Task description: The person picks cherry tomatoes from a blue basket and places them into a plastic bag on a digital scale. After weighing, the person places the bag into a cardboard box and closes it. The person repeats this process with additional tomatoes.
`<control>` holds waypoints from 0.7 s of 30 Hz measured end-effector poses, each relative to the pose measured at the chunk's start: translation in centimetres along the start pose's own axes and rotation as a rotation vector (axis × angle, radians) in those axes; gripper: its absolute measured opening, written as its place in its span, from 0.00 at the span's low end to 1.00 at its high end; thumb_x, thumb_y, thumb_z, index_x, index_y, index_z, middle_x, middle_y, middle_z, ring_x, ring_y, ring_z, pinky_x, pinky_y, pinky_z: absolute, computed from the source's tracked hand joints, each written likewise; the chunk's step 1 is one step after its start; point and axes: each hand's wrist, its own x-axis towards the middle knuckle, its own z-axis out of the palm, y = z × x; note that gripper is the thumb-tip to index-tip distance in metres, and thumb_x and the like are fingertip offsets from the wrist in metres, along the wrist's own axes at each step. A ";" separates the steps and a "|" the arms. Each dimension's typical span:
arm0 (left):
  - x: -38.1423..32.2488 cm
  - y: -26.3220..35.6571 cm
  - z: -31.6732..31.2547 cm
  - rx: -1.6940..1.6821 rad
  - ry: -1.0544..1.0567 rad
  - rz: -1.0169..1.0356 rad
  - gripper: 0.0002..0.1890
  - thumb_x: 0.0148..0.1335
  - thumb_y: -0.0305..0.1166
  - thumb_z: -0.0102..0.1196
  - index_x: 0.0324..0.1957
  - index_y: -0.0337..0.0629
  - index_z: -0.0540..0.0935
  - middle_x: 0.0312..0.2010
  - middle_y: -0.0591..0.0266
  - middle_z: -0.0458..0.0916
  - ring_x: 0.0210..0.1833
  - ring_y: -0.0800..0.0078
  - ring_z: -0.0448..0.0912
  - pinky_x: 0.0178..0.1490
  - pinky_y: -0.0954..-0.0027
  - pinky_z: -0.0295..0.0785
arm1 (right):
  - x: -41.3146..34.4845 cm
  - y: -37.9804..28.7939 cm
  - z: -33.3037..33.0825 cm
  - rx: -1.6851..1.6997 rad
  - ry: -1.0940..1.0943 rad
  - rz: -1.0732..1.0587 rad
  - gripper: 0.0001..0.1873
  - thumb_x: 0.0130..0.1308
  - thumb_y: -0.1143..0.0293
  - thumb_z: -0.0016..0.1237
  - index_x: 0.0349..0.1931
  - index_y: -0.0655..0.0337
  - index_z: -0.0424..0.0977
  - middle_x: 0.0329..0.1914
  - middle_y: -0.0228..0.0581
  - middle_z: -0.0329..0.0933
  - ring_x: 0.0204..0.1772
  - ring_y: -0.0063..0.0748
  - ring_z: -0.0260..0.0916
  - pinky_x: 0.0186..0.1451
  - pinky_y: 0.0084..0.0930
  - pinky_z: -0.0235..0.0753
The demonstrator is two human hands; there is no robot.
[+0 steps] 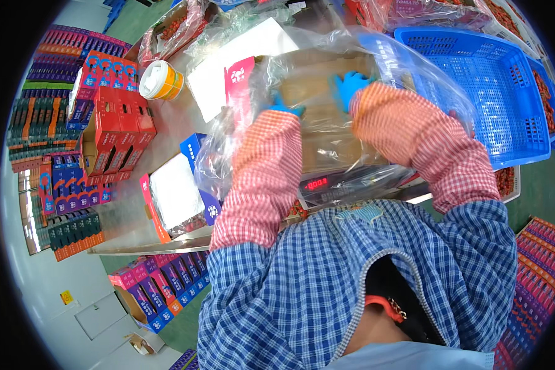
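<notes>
Both hands wear blue gloves and are blurred by motion. My left hand [284,107] is at the left side of a cardboard box [326,97] with clear plastic film [263,76] lying in and over it. My right hand [351,88] is at the box's right side, over the film, fingers partly spread. Whether either hand pinches the film cannot be told. The box has a pink flap [239,85] on its left. Just below it, a digital scale's display [316,184] shows red digits.
A blue plastic basket [495,92] stands to the right. On the left are a white and yellow tub [161,81], red cartons [120,134] and a film-lined box with a white sheet [175,192]. White sheets [212,78] lie behind. Small red tomatoes [504,180] sit in a crate beneath the basket.
</notes>
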 end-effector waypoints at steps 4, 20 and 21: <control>2.6 -2.2 -1.6 -0.215 0.043 0.175 0.33 0.52 0.41 0.57 0.61 0.49 0.63 0.62 0.52 0.61 0.58 0.48 0.67 0.68 0.57 0.52 | 1.0 4.4 -0.6 0.324 0.501 -0.595 0.27 0.58 0.60 0.48 0.61 0.44 0.61 0.51 0.40 0.71 0.51 0.43 0.70 0.51 0.40 0.72; 11.7 -20.3 2.4 -1.297 -0.051 -0.438 0.21 0.62 0.51 0.48 0.47 0.48 0.80 0.43 0.57 0.80 0.42 0.66 0.75 0.46 0.63 0.70 | 8.0 21.3 9.7 1.723 0.257 0.053 0.23 0.66 0.53 0.43 0.52 0.61 0.72 0.42 0.39 0.78 0.37 0.23 0.74 0.42 0.22 0.75; 11.0 -21.2 3.2 -1.382 -0.120 -0.460 0.22 0.63 0.50 0.46 0.49 0.46 0.78 0.43 0.58 0.79 0.39 0.69 0.75 0.44 0.68 0.69 | 7.7 21.4 9.6 1.898 0.166 0.093 0.25 0.66 0.52 0.42 0.52 0.64 0.71 0.43 0.38 0.78 0.37 0.23 0.74 0.42 0.22 0.75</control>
